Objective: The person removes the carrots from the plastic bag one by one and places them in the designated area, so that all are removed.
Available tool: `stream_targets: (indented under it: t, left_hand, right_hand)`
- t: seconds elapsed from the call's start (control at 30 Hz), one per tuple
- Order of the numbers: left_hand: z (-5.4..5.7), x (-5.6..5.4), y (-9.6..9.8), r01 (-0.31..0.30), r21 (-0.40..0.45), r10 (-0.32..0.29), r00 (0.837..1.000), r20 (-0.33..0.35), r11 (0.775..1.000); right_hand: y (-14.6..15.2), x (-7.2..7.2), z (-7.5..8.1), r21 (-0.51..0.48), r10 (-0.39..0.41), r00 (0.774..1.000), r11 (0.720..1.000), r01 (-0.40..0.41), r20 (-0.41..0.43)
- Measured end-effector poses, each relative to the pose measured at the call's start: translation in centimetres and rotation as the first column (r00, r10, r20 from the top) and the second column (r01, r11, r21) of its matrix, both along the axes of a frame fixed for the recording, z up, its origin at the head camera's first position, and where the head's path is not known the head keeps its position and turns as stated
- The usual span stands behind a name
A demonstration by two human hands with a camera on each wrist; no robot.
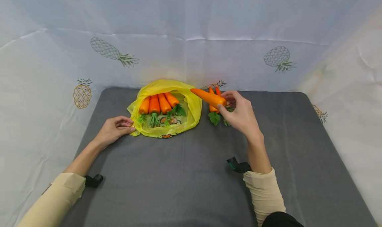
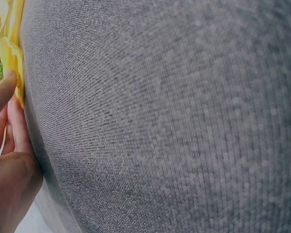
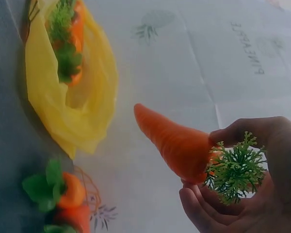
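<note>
R hand point(image 1: 240, 112) pinches green-topped carrot point(image 1: 210, 97) near crown, tip beside yellow plastic bag point(image 1: 195, 106) w/ four carrots point(image 1: 154, 104) inside; from here, L hand point(image 1: 114, 129) seems to pinch bag rim point(image 1: 135, 132), contact partly hidden. Caution: if L grip slips, rim may fold inward, snagging carrot tip

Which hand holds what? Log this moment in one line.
left hand: pinches yellow bag | right hand: holds carrot, tip toward bag | inside bag: four carrots visible | table: more carrots right of bag

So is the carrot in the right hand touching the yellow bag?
Apart: the right wrist view shows a clear gap between the held carrot and the yellow bag.
</note>
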State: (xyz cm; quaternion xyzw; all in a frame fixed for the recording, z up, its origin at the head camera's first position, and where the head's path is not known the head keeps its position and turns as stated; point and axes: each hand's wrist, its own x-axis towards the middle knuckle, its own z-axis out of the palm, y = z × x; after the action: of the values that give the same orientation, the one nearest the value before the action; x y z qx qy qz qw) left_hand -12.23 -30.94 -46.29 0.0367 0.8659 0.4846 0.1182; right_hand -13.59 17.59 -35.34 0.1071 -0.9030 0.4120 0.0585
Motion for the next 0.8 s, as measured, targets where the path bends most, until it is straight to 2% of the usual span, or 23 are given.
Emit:
stream_targets:
  t: [0.2, 0.47, 0.6, 0.8]
  left_hand:
    - [0.0, 0.1, 0.2, 0.0, 0.016, 0.001, 1.0, -0.009, 1.0]
    - [0.1, 0.0, 0.3, -0.005, 0.021, 0.005, 1.0, -0.013, 1.0]
    - [0.1, 0.0, 0.3, -0.007, 0.009, 0.007, 1.0, -0.006, 1.0]
    - [0.0, 0.0, 0.3, 0.0, 0.009, 0.0, 1.0, -0.004, 1.0]
  right_hand:
    - [2.2, 0.2, 0.0, -0.027, -0.052, 0.999, 0.998, 0.052, -0.015]
    - [4.7, 0.3, -0.4, -0.032, -0.18, 0.983, 0.983, 0.179, -0.029]
    - [5.8, -0.1, -1.3, -0.029, -0.227, 0.973, 0.974, 0.227, -0.03]
    - [7.0, -0.9, -3.5, -0.027, -0.299, 0.954, 0.954, 0.299, -0.015]
